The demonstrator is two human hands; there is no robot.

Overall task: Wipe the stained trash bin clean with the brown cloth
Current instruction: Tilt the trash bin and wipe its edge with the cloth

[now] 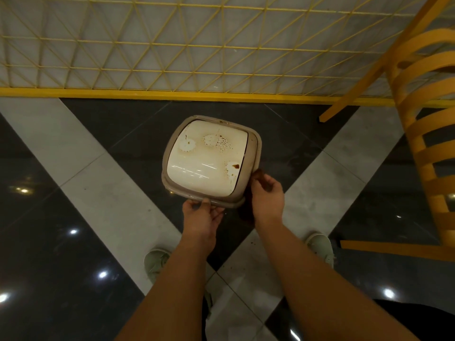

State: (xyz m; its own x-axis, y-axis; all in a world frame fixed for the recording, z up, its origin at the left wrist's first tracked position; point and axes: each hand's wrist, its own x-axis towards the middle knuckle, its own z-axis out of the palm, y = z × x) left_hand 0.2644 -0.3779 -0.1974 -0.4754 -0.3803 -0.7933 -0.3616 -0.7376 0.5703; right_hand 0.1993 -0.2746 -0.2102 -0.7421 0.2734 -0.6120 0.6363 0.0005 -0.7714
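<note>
The trash bin stands on the floor below me, seen from above, with a cream swing lid inside a beige rim. Brown stains and dried rings mark the lid, one dark spot near its right edge. My left hand grips the rim at the bin's near edge, thumb on top. My right hand holds the brown cloth against the bin's near right corner; the cloth hangs dark below the hand and a bit shows above the fingers. Most of the bin's body is hidden under the lid.
A yellow wire-mesh fence with a solid yellow base rail runs behind the bin. A yellow slatted wooden chair stands at the right. My shoes rest on the glossy dark and grey tiled floor, with small brown specks near the right shoe.
</note>
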